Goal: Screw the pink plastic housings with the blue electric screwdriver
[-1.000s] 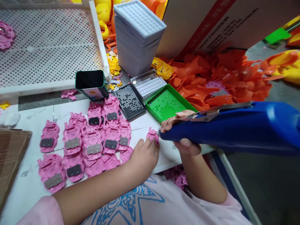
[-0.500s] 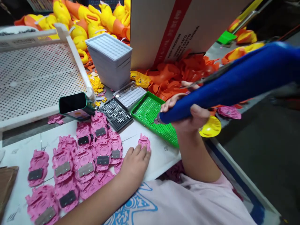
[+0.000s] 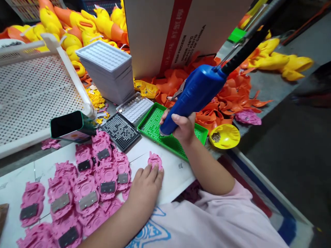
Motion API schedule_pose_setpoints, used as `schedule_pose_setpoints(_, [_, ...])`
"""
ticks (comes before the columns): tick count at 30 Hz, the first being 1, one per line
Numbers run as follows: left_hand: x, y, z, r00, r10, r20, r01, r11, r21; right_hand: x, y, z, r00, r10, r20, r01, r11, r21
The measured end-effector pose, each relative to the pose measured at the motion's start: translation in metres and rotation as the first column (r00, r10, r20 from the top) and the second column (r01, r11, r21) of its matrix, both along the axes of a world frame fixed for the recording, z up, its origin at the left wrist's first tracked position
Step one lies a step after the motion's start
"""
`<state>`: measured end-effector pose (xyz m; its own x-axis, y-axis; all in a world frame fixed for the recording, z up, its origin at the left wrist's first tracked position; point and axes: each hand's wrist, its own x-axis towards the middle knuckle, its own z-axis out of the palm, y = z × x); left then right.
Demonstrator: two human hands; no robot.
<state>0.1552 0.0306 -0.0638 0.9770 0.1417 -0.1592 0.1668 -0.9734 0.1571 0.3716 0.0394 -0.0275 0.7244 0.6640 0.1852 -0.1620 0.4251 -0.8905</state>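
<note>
My left hand rests on the white work surface, its fingers closed over the lower part of a pink plastic housing; its thumb is hidden. In my right hand is a blue power screwdriver, tilted with its nose down to the left. The nose is over the green perforated tray; I cannot tell whether the bit touches anything. Left of my left hand lie several more pink housings, overlapping, many with a grey or black cover plate.
A black perforated tray and a pale tray of small round pieces sit behind. A green box, stacked white trays and a tall carton stand around. A yellow bowl of small metal pieces is right.
The screwdriver has swung down and left in my right hand, its nose now over the green tray. My left hand stays on the pink housing. The view has shifted slightly.
</note>
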Motion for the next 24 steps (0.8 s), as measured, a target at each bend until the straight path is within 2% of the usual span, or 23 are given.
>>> schedule_pose_setpoints(8, [0.003,0.001,0.004,1.000,-0.009,-0.027,0.009,1.000,-0.011,-0.002,0.001,0.000,0.998,0.044,0.051,-0.041,0.998,-0.046])
schedule_pose_setpoints(14, [0.004,0.001,0.006,0.998,0.007,-0.062,-0.009,0.999,-0.032,0.000,0.002,0.001,0.999,-0.012,0.048,0.014,0.999,-0.040])
schedule_pose_setpoints(21, [0.005,-0.002,0.009,0.996,0.015,-0.088,-0.019,0.999,-0.047,-0.004,-0.016,0.022,0.997,-0.054,0.051,0.052,0.998,0.039])
schedule_pose_setpoints(24, [0.006,-0.003,0.009,0.995,0.020,-0.094,-0.025,0.998,-0.055,-0.008,-0.018,0.023,0.998,-0.037,0.044,0.035,0.998,0.051])
